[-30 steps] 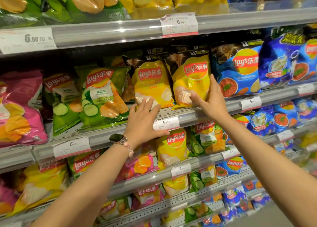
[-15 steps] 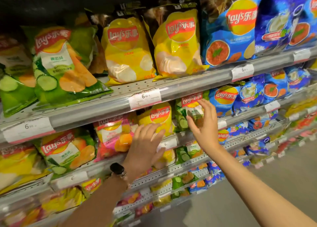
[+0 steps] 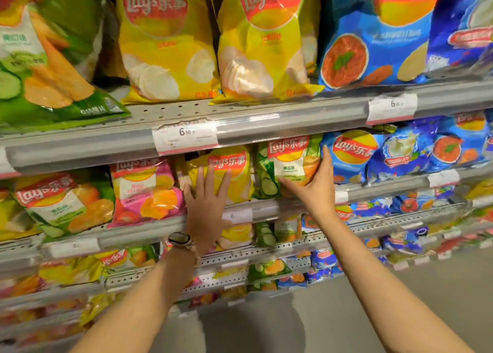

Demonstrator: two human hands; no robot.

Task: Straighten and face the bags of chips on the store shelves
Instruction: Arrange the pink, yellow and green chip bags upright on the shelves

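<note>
Lay's chip bags fill the grey store shelves. On the middle shelf a small yellow bag (image 3: 234,171) stands next to a small green cucumber bag (image 3: 288,163). My left hand (image 3: 206,208), with a watch on its wrist, lies flat with straight fingers against the yellow bag's front. My right hand (image 3: 314,190) grips the green bag, thumb across its lower front and fingers up its right side. Both bags stand upright, labels facing out.
Above, two large yellow bags (image 3: 266,40) sit between a green bag (image 3: 45,59) and a blue bag (image 3: 373,38). A pink bag (image 3: 144,190) is left of my left hand, blue bags (image 3: 352,155) to the right. Shelf rail with price tags (image 3: 186,136). Grey floor below.
Both hands dropped from the large yellow bags on the upper shelf to the shelf below. The left hand now presses the small yellow bag, and the right hand has taken hold of the small green bag.
</note>
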